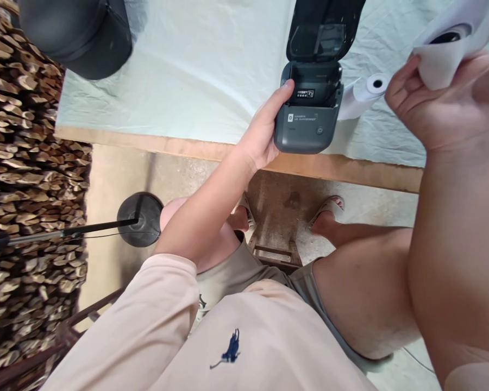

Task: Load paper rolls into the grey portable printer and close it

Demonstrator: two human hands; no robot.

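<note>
A dark grey portable thermal printer is gripped in my left hand, the thumb pressed on its left rim and the fingers hidden beneath. Its black lid is swung up, and no roll shows in the bay under it. At the upper right, my right hand has its fingers closed on a white paper roll, whose loose end hangs down over the fingertips. Between the printer and that hand, a smaller white roll lies on the cloth.
Pale green cloth covers the table, which has a bare wooden front edge. A black cylindrical container stands at its left end. Stacked firewood lines the left side. A black round stand base rests on the floor.
</note>
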